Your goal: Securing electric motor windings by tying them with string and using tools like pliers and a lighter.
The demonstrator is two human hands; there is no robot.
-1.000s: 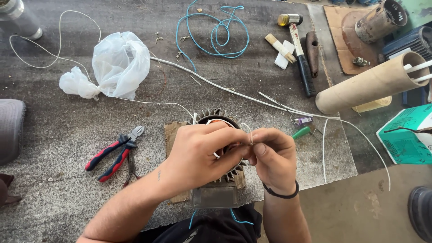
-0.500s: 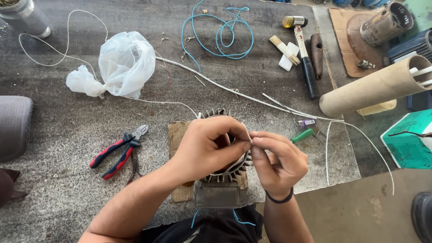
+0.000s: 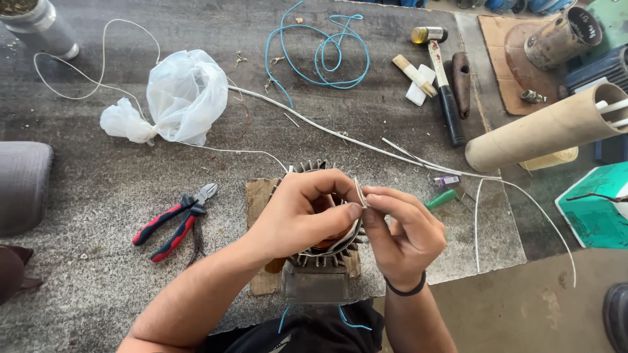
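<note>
Both of our hands meet over the finned motor housing (image 3: 320,261) at the near edge of the bench (image 3: 98,261). Our left hand (image 3: 304,212) curls over the top of the housing, thumb and forefinger pressed together on a thin white strip (image 3: 359,194). Our right hand (image 3: 402,229), with a dark band on its wrist, pinches the same strip from the other side, so the fingertips of the two hands touch around it.

From the head camera we see the housing as a round grey metal body ringed with short cooling fins, with copper-coloured winding showing inside it below our left thumb. It sits on a scrap of brown cardboard (image 3: 258,196), and a boxy grey part juts from its near side with two blue wires hanging below.

On the bench, a rough grey felt-like surface, red and black cutting pliers (image 3: 173,222) lie just left of the cardboard. Farther back lie a knotted white plastic bag (image 3: 176,98), a loose coil of blue wire (image 3: 320,52) and a long white sleeve (image 3: 366,145) running diagonally. To the right rest a black-handled hammer (image 3: 445,91), a green-handled tool (image 3: 441,198) and a cardboard tube (image 3: 543,131). Bare concrete floor (image 3: 523,307) shows beyond the bench edge.
</note>
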